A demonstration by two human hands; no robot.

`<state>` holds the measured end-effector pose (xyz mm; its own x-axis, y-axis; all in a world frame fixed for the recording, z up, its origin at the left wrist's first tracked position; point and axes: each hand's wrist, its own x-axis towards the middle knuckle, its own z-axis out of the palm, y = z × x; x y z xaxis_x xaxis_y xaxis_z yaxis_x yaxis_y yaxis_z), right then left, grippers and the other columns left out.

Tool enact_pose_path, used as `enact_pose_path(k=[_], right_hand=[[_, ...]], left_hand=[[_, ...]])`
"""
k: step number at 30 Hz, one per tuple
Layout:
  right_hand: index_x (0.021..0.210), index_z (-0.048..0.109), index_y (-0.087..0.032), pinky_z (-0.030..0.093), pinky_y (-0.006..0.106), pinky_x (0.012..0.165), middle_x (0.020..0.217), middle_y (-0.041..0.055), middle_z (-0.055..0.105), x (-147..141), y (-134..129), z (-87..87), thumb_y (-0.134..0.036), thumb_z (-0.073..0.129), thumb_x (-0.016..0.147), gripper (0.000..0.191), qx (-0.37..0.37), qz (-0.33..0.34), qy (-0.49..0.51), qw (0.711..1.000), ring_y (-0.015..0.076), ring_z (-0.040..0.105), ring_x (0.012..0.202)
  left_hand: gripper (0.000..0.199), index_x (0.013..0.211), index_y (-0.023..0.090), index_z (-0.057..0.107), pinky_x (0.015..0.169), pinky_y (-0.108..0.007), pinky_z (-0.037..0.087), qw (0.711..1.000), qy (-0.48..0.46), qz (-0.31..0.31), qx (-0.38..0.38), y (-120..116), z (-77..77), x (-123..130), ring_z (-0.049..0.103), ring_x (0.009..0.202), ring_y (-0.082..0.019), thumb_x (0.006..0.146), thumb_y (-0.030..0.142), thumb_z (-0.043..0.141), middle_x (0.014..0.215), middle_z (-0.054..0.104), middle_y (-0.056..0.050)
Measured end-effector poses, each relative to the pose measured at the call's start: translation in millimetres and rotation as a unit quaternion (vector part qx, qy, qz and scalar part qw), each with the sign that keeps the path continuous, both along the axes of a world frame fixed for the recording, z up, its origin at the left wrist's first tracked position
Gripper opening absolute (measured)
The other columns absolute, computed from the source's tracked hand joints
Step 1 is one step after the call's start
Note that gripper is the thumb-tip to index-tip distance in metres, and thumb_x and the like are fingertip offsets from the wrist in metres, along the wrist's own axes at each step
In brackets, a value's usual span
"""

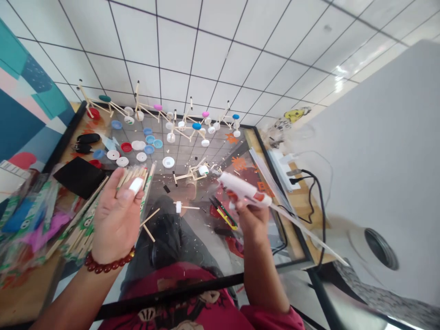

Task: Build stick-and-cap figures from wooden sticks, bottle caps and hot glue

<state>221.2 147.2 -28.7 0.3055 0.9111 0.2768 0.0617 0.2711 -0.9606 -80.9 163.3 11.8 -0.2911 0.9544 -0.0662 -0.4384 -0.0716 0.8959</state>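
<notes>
My left hand (118, 215) is raised over the left side of the glass table, pinching a small white cap (136, 185) between thumb and fingers. Wrapped around the handle of a white glue gun (240, 188) is my right hand (252, 217); the nozzle points left and a long glue stick (309, 233) runs out of its back. Near the nozzle lies a small frame of wooden sticks (188, 176) with a white cap (203, 170) on it. Closer to me are a white cap on a stick (178, 207) and two joined sticks (150, 225).
Several stick models with coloured caps (196, 126) line the back edge. Loose bottle caps (138, 145), a black square (79, 176) and bundled sticks (84, 233) lie at left. A yellow-handled cutter (227, 219) lies near my right hand. A power strip (285, 169) with cords is at right.
</notes>
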Motion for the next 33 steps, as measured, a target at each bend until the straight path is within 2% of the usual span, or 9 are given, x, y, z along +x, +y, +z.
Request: enact_pose_path(k=[4,8,18,21,25,26,28,31,33], right_hand=[[0.104,0.077,-0.02,0.056,0.033,0.071,0.095,0.006,0.08,53.6,45.0,4.8,-0.048,0.086,0.079,0.038,-0.063,-0.105,-0.016,0.992,0.0219,0.071,0.081],[0.096,0.078,-0.017,0.053,0.035,0.073,0.078,0.0011,0.074,96.2,88.1,-2.8,-0.049,0.082,0.066,0.044,-0.162,-0.159,-0.13,0.965,0.0216,0.066,0.075],[0.115,0.078,-0.015,0.056,0.04,0.082,0.098,0.0088,0.082,110.1,110.8,-20.8,-0.051,0.072,0.073,0.055,-0.253,-0.165,-0.283,0.91,0.0285,0.07,0.09],[0.118,0.078,-0.015,0.055,0.04,0.085,0.103,0.01,0.082,114.1,100.8,-6.9,-0.052,0.072,0.076,0.056,-0.259,-0.146,-0.347,0.89,0.0284,0.071,0.093],[0.096,0.081,-0.017,0.053,0.04,0.08,0.089,0.0125,0.08,107.0,50.9,18.1,-0.051,0.079,0.075,0.04,-0.305,-0.153,-0.461,0.819,0.0304,0.071,0.086],[0.095,0.081,-0.018,0.053,0.039,0.077,0.086,0.0114,0.08,98.3,33.9,22.7,-0.052,0.078,0.078,0.038,-0.298,-0.168,-0.467,0.815,0.0299,0.071,0.084],[0.103,0.081,-0.021,0.054,0.036,0.074,0.087,0.009,0.081,70.5,2.6,28.6,-0.052,0.071,0.089,0.036,-0.237,-0.169,-0.441,0.849,0.0267,0.072,0.079],[0.104,0.081,-0.023,0.056,0.034,0.079,0.095,0.0073,0.082,13.4,-20.8,31.6,-0.038,0.066,0.1,0.022,-0.143,0.007,-0.432,0.891,0.0233,0.074,0.083],[0.103,0.081,-0.024,0.057,0.034,0.084,0.097,0.0068,0.081,-21.7,-17.7,30.7,-0.026,0.066,0.101,0.015,-0.116,0.118,-0.467,0.869,0.0234,0.075,0.09]], left_hand=[[0.044,0.124,0.031,0.08,0.102,-0.03,0.061,0.997,-0.056,0.031,0.041,4.0,8.9,0.6,0.075,0.102,-0.015,0.082,0.029,0.093,0.104,0.084,0.002],[0.051,0.118,0.026,0.083,0.086,-0.022,0.063,0.994,-0.101,0.036,0.033,4.4,12.4,3.6,0.078,0.097,-0.015,0.07,0.022,0.099,0.1,0.085,-0.003],[0.052,0.115,0.024,0.083,0.081,-0.02,0.062,0.992,-0.114,0.044,0.015,7.0,11.6,0.4,0.078,0.099,-0.016,0.067,0.022,0.101,0.099,0.085,-0.005],[0.053,0.114,0.024,0.083,0.079,-0.02,0.062,0.992,-0.122,0.043,0.009,8.0,9.6,0.9,0.077,0.095,-0.015,0.064,0.022,0.103,0.098,0.084,-0.005],[0.049,0.114,0.024,0.083,0.082,-0.02,0.062,0.991,-0.123,0.043,0.011,9.0,7.3,1.5,0.077,0.097,-0.014,0.068,0.021,0.101,0.101,0.084,-0.004],[0.048,0.113,0.024,0.083,0.082,-0.02,0.062,0.991,-0.122,0.043,0.01,9.0,6.8,1.7,0.077,0.096,-0.014,0.068,0.021,0.101,0.101,0.084,-0.004],[0.049,0.113,0.023,0.083,0.082,-0.021,0.063,0.992,-0.122,0.041,0.009,9.0,5.7,2.2,0.076,0.094,-0.014,0.068,0.021,0.101,0.101,0.084,-0.004],[0.05,0.114,0.022,0.083,0.079,-0.022,0.063,0.992,-0.124,0.035,0.002,8.7,3.5,4.0,0.075,0.09,-0.014,0.067,0.021,0.101,0.099,0.083,-0.005],[0.049,0.114,0.021,0.083,0.078,-0.021,0.063,0.992,-0.126,0.03,-0.006,8.5,2.4,5.7,0.074,0.086,-0.014,0.067,0.02,0.099,0.096,0.082,-0.005]])
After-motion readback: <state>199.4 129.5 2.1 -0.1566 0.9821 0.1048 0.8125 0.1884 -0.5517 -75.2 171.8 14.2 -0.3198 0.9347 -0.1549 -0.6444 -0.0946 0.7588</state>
